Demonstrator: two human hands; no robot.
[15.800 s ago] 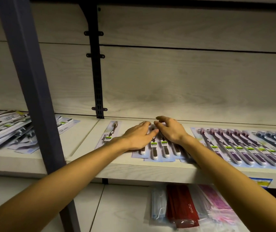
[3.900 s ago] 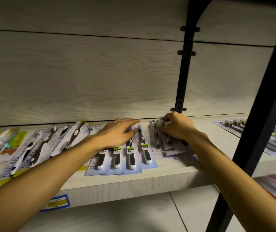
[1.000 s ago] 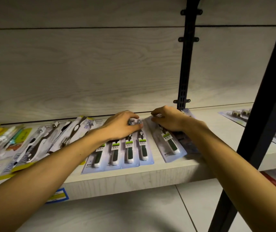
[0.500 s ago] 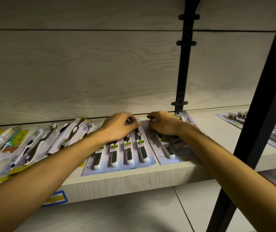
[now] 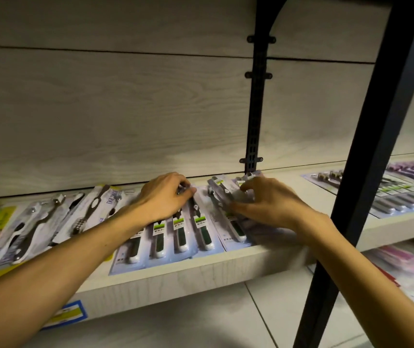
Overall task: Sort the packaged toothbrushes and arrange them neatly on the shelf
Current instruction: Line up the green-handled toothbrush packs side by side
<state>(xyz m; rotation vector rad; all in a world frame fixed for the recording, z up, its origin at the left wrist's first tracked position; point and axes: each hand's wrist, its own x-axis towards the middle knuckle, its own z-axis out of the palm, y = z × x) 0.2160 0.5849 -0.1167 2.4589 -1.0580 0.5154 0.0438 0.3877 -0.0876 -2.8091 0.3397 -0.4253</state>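
Observation:
A row of several green-handled toothbrush packs (image 5: 180, 237) lies flat on the pale wooden shelf (image 5: 200, 272), handles toward me. My left hand (image 5: 165, 194) rests on their far ends, fingertips curled onto the pack tops. One more green pack (image 5: 236, 229) lies just right of the row. Behind it sits a loose pile of clear packs (image 5: 222, 190), one tilted up. My right hand (image 5: 268, 202) is on that pile, thumb and fingers curled around a pack. The hand hides the lower packs.
Black-and-white toothbrush packs (image 5: 37, 222) fan out at the left. A black frame post (image 5: 366, 172) crosses in front at the right, with grey and purple packs (image 5: 401, 192) behind it. A slotted upright (image 5: 256, 109) stands at the back. Pink packets (image 5: 401, 262) lie below.
My right hand has left the pack it laid beside the row and moved right onto the loose pile, fingers spreading around a pack. My left hand has stayed on the row.

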